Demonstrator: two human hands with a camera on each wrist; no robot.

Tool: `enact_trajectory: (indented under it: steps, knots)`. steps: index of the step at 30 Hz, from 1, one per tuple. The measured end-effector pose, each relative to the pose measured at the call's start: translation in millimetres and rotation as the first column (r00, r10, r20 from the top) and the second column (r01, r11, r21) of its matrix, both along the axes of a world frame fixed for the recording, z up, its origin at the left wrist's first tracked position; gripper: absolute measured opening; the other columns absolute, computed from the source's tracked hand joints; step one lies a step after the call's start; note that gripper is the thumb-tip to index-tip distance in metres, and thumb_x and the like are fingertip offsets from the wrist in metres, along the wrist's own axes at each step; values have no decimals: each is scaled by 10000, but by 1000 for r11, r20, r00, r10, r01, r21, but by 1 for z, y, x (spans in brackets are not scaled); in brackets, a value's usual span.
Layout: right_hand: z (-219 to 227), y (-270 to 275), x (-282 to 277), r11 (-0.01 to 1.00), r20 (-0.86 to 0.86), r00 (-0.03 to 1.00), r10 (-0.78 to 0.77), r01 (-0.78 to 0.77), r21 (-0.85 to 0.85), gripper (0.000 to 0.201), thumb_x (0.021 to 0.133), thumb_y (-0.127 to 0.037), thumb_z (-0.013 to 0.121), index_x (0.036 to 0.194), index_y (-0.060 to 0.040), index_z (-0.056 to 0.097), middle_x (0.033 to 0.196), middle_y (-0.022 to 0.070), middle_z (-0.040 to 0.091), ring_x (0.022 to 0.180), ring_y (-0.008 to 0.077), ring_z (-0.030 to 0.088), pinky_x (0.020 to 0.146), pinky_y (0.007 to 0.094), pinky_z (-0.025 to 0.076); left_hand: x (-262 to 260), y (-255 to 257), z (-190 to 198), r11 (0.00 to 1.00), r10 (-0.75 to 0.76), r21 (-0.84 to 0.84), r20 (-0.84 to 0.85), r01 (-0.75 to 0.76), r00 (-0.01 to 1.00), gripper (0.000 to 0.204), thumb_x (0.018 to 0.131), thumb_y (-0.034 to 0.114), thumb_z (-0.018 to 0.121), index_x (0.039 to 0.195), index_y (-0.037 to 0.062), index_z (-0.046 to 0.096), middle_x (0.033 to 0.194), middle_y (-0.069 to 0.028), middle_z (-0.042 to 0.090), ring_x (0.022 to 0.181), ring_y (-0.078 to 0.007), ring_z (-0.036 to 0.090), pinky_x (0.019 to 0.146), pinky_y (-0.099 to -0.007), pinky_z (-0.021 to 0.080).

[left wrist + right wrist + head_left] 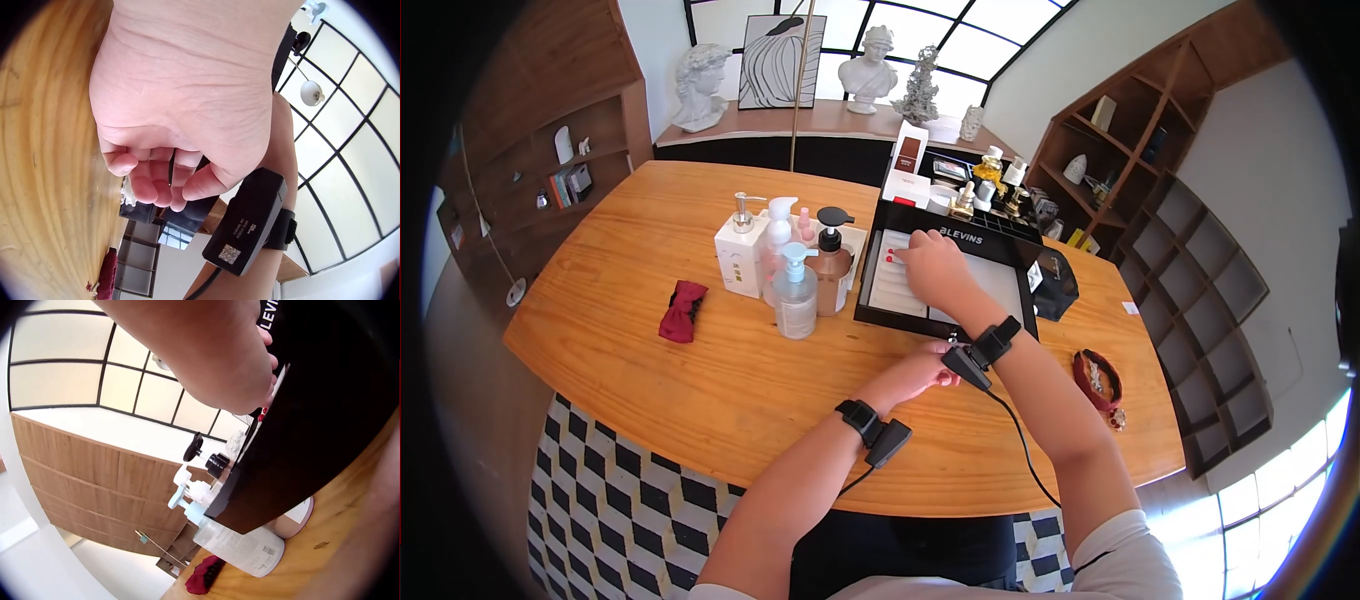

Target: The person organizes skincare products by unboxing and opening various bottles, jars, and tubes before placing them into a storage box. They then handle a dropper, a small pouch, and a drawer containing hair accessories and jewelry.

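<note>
My right hand reaches into the pulled-out drawer of a black organizer box lettered BLEVINS. Its fingertips are right beside two small red pieces on the drawer's white lining. In the right wrist view the same red pieces show just under the hand, by the drawer's edge; I cannot tell whether the fingers pinch one. My left hand is close to the drawer's front, low over the table. In the left wrist view its fingers hang loosely curled, with no held thing showing.
Left of the drawer stand several pump bottles, among them a clear blue-topped one and a white one. A dark red bow lies farther left. A red headband lies at the right. Cosmetics top the box.
</note>
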State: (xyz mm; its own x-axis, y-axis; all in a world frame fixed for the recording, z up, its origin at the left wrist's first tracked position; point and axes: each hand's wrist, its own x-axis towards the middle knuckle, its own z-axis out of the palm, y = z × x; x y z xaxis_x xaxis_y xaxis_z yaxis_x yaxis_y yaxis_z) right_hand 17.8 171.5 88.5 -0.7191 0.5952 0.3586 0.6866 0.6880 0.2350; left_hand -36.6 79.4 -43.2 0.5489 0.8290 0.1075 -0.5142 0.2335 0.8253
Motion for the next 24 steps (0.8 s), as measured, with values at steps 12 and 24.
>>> enact_trajectory:
  steps: [12, 24]
  knots:
    - [-10, -19, -22, 954, 64, 984, -165, 176, -242, 860, 1008, -647, 344, 1440, 89, 444, 1579, 284, 304, 1479, 454, 260, 1197, 517, 263, 6, 2, -7, 996, 88, -33, -18, -89, 996, 213, 1071, 210, 464, 1091, 67, 621, 794, 33, 563, 641, -77, 452, 592, -226, 369]
    - [-5, -23, -27, 933, 38, 979, -198, 200, -300, 916, 1008, -671, 284, 1504, 96, 339, 1610, 279, 252, 1514, 431, 192, 1225, 522, 177, 8, 6, -15, 994, 101, -30, -10, -101, 995, 203, 1053, 252, 498, 1070, 93, 623, 825, 19, 581, 684, -80, 484, 607, -232, 387]
